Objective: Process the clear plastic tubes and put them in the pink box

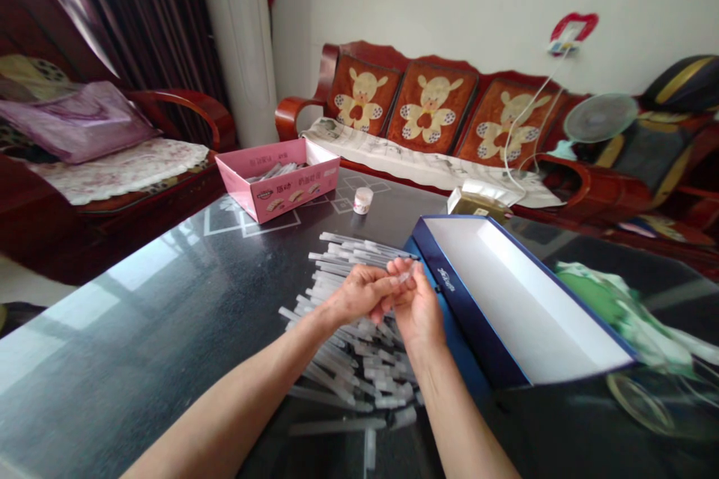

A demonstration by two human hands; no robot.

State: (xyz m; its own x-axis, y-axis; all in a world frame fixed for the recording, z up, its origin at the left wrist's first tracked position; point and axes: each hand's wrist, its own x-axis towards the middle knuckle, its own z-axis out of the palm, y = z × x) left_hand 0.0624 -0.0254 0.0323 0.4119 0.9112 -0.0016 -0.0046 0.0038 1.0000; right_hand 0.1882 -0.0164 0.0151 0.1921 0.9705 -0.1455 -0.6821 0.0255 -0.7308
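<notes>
My left hand (364, 293) and my right hand (420, 308) meet over the table, fingertips together. Between them is a small clear plastic piece (404, 277), partly covered by the fingers, its exact kind too blurred to make out. Both hands are closed around it. Below and around them lies a loose pile of whitish translucent plastic tubes (329, 367), many side by side, some with wider cap-like ends. To the right of my right hand stands an open dark blue box (477, 314) with a white inside.
A pink box (292, 198) holding similar tubes stands at the back left of the glossy black table (185, 314). Near it is a small white tub (363, 200). A tissue pack (472, 200) and a green-and-white bag (612, 299) lie to the right. A wooden sofa (427, 101) stands behind.
</notes>
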